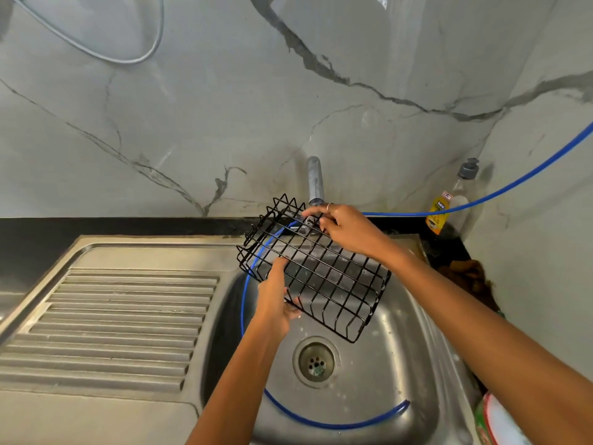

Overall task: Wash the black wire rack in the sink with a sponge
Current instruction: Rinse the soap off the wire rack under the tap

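The black wire rack (pixel 316 268) is held tilted above the basin of the stainless steel sink (pixel 401 348), clear of the sink floor and just in front of the faucet (pixel 315 183). The left hand (pixel 276 303) grips the rack at its near left edge, fingers curled up around the wires. The right hand (pixel 345 228) reaches to the rack's far edge by the base of the faucet, fingers bent; whether it pinches the wire or the tap fitting behind it cannot be told (the rack's wires cross in front of the fingertips). A ring shows on one finger of this hand.

A blue hose (pixel 321 423) loops round the inside of the basin, passes behind the rack and runs off to the right along the wall. The drain (pixel 316 362) lies below the rack's near corner. The ribbed drainboard (pixel 122 322) extends to the left. A dish soap bottle (pixel 449 203) stands in the right rear corner on the black counter (pixel 96 228), against the marble-patterned wall (pixel 224 107).
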Demonstrator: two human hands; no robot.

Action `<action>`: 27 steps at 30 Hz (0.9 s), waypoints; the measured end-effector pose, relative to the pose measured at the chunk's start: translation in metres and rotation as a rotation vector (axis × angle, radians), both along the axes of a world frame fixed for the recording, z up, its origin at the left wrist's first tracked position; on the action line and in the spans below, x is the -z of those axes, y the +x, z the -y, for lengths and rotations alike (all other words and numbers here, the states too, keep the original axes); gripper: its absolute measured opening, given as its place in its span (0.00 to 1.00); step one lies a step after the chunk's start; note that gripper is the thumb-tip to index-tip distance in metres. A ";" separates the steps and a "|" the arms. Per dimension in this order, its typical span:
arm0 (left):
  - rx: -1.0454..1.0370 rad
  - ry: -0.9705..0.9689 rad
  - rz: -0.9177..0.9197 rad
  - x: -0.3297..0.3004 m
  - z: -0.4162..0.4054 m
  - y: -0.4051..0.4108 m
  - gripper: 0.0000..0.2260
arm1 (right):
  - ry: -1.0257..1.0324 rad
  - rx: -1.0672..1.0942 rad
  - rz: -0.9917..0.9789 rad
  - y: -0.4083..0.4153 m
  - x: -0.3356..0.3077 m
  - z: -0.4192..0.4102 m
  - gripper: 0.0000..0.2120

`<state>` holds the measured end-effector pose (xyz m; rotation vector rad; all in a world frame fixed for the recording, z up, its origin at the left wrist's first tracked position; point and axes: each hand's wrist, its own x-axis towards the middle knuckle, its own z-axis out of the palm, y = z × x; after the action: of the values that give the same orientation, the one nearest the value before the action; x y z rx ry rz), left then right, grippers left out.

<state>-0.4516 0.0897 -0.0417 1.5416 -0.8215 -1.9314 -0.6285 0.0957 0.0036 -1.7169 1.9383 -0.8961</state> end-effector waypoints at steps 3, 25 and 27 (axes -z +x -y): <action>-0.053 0.002 0.021 0.000 -0.002 -0.007 0.18 | 0.014 0.023 -0.106 0.000 0.006 0.012 0.15; -0.163 -0.005 0.018 0.012 0.008 0.003 0.21 | 0.019 -0.398 -0.749 0.050 0.033 -0.045 0.28; -0.166 -0.013 0.026 0.014 0.010 0.007 0.23 | 0.052 -0.425 -0.721 0.027 0.036 -0.060 0.25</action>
<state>-0.4447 0.0799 -0.0555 1.5784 -0.6923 -1.7876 -0.6014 0.1555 -0.0319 -2.5135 1.8119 -0.0597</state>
